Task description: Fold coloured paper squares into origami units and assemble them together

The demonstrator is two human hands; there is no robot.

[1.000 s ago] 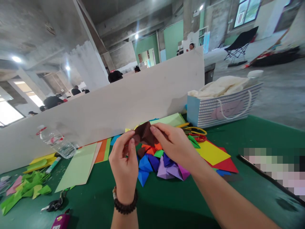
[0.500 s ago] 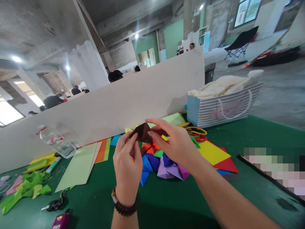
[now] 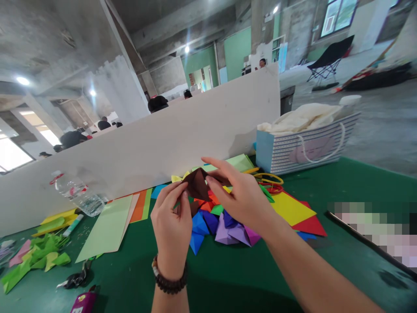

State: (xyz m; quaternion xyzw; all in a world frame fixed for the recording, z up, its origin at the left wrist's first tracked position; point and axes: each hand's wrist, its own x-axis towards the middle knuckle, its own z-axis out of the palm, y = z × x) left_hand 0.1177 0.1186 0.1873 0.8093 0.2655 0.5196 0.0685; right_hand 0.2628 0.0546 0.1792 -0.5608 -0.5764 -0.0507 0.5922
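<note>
On the green desk (image 3: 358,187), many things lie around the person's hands. Just under the hands is a pile of folded paper pieces (image 3: 211,226) in blue, purple, orange and green. To the right of this pile are a yellow sheet (image 3: 289,208) and a red sheet (image 3: 309,227), and behind them are some yellow and red loops (image 3: 269,180), maybe scissor handles, but the view is not good enough to be sure. Further back stands a striped paper bag (image 3: 302,152) with cream cloth (image 3: 302,117) inside it. On the left side lie a pale green sheet (image 3: 107,224), a plastic bottle (image 3: 78,195) on its side and a heap of green folded pieces (image 3: 35,256). A long white board (image 3: 163,150) stands along the far edge of the desk and blocks the view of the room behind it, and several co-workers (image 3: 156,104) are visible beyond it.

The brown folded paper (image 3: 197,184) is held in the air above the pile, between the two hands. It has a triangle shape with the point upward. The left hand (image 3: 171,221), which wears a bead bracelet (image 3: 169,276), pinches its left side with the thumb and fingers. The right hand (image 3: 239,195) grasps its right flap. The fingers cover part of the paper, so the lower folds are hard to see.
</note>
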